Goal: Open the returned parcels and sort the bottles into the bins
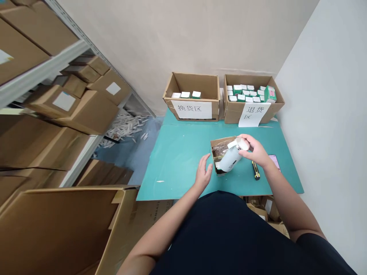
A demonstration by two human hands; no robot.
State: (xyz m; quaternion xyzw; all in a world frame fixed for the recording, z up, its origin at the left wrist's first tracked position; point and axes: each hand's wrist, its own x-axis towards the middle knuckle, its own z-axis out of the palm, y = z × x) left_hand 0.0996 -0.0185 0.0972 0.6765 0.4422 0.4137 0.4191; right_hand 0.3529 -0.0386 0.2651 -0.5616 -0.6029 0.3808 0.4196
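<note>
Right hand (254, 151): fingers wrapped round white bottle (229, 159), held over small cardboard box (218, 147) on teal bench (177, 152). Left hand (203, 173): fingers spread, empty, beside box. Risk: one-handed grip slips, bottle falls toward utility knife (255, 170).

A pale blue bottle (230, 159) — white-capped, tilted across a small carton (213, 156).

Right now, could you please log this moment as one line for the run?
right hand: holds pale bottle above cardboard box | left hand: open, beside box
</note>
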